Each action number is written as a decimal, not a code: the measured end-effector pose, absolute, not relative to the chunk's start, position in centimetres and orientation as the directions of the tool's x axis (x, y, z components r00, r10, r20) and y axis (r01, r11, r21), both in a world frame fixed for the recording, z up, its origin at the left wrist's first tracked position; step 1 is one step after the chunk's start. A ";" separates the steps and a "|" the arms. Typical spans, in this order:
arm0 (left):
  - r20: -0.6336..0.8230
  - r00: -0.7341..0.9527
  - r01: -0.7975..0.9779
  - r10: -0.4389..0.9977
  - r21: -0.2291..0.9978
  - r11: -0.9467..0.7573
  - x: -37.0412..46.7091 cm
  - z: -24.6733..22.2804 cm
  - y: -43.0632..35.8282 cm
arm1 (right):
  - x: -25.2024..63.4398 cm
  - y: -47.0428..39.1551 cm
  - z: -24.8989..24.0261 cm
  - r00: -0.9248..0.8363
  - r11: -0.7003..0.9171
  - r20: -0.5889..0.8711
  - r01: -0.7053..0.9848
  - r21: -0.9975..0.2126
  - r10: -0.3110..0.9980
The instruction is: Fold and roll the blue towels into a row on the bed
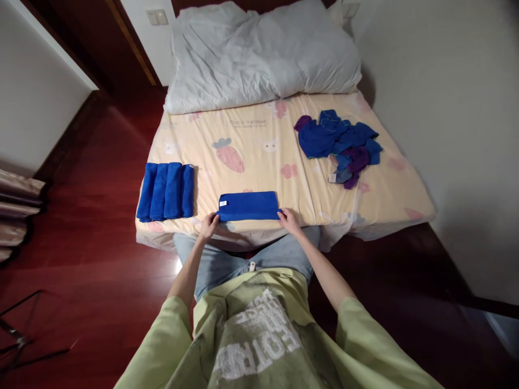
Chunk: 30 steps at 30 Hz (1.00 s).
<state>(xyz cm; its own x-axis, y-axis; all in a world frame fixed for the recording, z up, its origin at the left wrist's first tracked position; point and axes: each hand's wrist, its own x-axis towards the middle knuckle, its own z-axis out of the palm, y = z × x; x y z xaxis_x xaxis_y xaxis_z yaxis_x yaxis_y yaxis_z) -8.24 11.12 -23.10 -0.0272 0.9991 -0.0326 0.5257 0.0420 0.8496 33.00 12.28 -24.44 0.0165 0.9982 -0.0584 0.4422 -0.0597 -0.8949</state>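
A blue towel (249, 206), folded into a long flat strip with a small white label at its left end, lies along the bed's near edge. My left hand (210, 226) pinches its near left corner. At the near right corner, my right hand (288, 221) grips the same towel between thumb and fingers. To the left sit several rolled blue towels (173, 190), side by side. A loose heap of blue and purple cloths (334, 140) rests on the right part of the bed.
The bed (259, 162) has a yellow sheet with carrot prints. A large pale quilt or pillow (263, 59) lies at its head. A wall (441, 108) stands on the right. Black stand legs (20, 340) and a striped curtain (18, 210) are at the left on the dark red floor.
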 end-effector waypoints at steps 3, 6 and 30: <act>-0.042 -0.070 0.507 0.997 0.859 0.071 -8.2 -23.3 11.3 | 32.8 12.3 -24.2 0.007 -0.082 -0.087 0.403 -0.912 0.996; -0.046 -0.103 0.496 0.994 0.863 0.091 -8.1 -23.5 11.4 | 32.6 12.3 -23.8 0.000 -0.111 -0.119 0.367 -0.923 0.993; -0.031 -0.097 0.673 0.995 0.734 0.089 -6.9 -21.8 11.6 | 32.2 12.5 -24.2 0.071 0.015 0.074 0.615 -0.788 0.995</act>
<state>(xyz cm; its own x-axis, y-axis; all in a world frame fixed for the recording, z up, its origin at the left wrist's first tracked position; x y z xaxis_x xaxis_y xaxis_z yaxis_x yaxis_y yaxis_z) -6.86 11.60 -21.78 -0.0972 0.9948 -0.0309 0.6734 0.0886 0.7340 32.21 12.51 -24.23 0.0707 0.9948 0.0737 0.6152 0.0147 -0.7882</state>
